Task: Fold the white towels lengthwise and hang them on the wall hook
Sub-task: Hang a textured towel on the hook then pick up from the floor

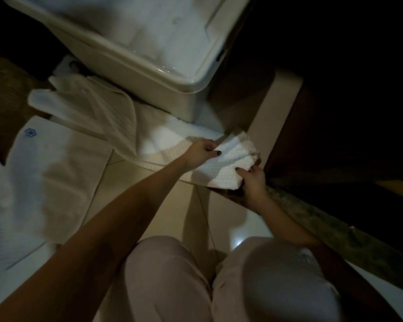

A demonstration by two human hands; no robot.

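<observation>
I see the white tub (149, 54). Just below its near corner, the white waffle towel (221, 175) lies on the floor, one end lifted. The left hand (203, 152) and the right hand (254, 182) each pinch that end.

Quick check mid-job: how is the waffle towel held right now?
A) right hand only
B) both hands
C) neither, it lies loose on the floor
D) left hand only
B: the left hand and the right hand each grip the bunched end of the towel, thumbs on top of the cloth.
</observation>
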